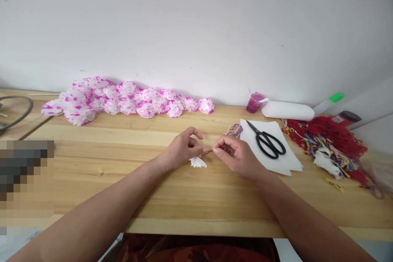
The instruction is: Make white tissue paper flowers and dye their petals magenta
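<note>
Over the middle of the table, my left hand (183,147) is closed in a pinch on a small white pleated paper piece (198,162), whose frilled end fans out below the fingers. My right hand (238,155) is closed too, its thumb and forefinger gripping a thin reddish-brown strand (208,152) that runs across to the left fingertips. Whether the strand is wound round the paper is hidden by the left fingers. Just right of my right hand lie white paper sheets (284,163) with black-handled scissors (267,142) on top. A purple-and-white bundle of string (233,129) lies behind that hand.
Many pink-spotted white paper puffs (149,100) line the wall at the back left. A cup of magenta liquid (255,102) and a white bottle (287,110) stand and lie back right. Red and mixed yarn (331,139) is heaped at the right. The table's front edge (199,227) is near me.
</note>
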The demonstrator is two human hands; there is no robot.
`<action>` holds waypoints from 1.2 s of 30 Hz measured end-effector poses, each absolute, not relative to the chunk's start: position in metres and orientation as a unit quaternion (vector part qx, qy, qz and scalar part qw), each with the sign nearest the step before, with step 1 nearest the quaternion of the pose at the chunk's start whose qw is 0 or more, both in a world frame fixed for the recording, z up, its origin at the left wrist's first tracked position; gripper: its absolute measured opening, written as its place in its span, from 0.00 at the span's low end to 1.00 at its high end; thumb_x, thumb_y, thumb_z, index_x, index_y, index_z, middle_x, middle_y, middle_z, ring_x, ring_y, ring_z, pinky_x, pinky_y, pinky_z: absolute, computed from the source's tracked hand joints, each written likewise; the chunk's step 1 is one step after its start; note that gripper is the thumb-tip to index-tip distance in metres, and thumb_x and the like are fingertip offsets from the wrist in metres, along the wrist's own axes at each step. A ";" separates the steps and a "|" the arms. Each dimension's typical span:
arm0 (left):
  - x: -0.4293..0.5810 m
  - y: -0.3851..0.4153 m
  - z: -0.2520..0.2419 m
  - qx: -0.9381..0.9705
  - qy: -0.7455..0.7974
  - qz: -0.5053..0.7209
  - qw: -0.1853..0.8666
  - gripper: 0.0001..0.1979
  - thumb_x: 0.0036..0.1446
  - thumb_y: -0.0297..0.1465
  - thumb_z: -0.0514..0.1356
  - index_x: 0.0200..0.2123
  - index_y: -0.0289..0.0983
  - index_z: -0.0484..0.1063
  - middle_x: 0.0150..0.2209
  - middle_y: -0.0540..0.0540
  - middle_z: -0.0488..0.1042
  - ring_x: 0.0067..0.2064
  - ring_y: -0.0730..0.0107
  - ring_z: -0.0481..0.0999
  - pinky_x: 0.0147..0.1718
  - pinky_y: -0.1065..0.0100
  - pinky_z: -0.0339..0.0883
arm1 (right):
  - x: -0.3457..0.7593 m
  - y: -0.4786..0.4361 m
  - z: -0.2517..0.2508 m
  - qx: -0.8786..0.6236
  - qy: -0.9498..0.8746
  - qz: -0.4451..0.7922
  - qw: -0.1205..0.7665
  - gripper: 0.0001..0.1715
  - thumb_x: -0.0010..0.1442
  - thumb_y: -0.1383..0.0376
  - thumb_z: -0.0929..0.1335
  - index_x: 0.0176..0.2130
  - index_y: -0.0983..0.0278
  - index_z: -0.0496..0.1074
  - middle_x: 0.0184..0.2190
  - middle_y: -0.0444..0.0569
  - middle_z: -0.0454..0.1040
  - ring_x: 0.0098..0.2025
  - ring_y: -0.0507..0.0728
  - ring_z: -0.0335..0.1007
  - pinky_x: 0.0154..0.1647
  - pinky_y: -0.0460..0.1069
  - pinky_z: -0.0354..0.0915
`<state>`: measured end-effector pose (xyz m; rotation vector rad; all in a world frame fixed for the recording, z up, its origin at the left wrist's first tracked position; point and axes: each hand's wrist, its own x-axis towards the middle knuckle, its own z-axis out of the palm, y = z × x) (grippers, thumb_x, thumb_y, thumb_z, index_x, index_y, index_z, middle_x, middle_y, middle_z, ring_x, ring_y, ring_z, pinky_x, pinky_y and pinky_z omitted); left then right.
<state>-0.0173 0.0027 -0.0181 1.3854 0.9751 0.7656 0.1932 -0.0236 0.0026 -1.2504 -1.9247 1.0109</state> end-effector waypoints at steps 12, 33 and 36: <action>-0.019 0.002 -0.015 0.611 0.393 0.269 0.632 0.08 0.52 0.35 0.66 0.30 0.35 0.79 0.25 0.49 0.77 0.25 0.75 0.70 0.27 0.73 0.63 | 0.192 -0.025 -0.002 -0.489 -0.672 0.463 0.307 0.15 0.65 0.54 0.66 0.36 0.63 0.70 0.26 0.43 0.70 0.27 0.51 0.65 0.29 0.47 0.61; -0.015 0.010 -0.031 0.602 0.395 0.312 0.620 0.17 0.42 0.39 0.72 0.33 0.34 0.77 0.30 0.48 0.77 0.32 0.71 0.74 0.31 0.72 0.66 | 0.184 -0.021 -0.013 -0.518 -0.620 0.519 0.280 0.24 0.51 0.49 0.75 0.42 0.62 0.76 0.39 0.54 0.81 0.41 0.63 0.78 0.39 0.53 0.75; -0.016 0.011 -0.034 0.610 0.395 0.312 0.612 0.19 0.40 0.41 0.73 0.33 0.35 0.77 0.28 0.50 0.76 0.30 0.73 0.73 0.30 0.72 0.65 | 0.188 -0.021 -0.012 -0.552 -0.649 0.453 0.263 0.22 0.52 0.47 0.73 0.38 0.60 0.77 0.34 0.50 0.80 0.32 0.60 0.76 0.30 0.50 0.72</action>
